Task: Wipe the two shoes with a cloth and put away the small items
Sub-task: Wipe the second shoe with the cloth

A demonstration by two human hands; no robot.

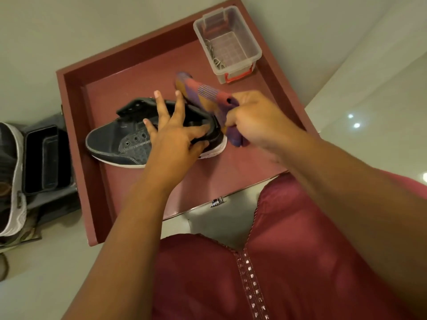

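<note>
A dark grey shoe [115, 144] with a white sole lies in the maroon tray [74, 125], toe pointing left. My left hand [171, 132] pinches the shoe's heel collar between thumb and index finger, the other fingers spread. My right hand [256, 118] grips a multicoloured cloth [203, 93] bunched against the back of the heel. A clear plastic box [227, 40] with red latches stands at the tray's far right and holds small metal items [216, 57]. A second shoe [11, 179], grey with a white sole, lies on the floor at the left edge.
A black rectangular container [42, 158] sits on grey fabric between the second shoe and the tray. The tray rests on a pale floor. My maroon garment [277, 262] fills the lower right. A small metal latch [217, 202] is at the tray's near edge.
</note>
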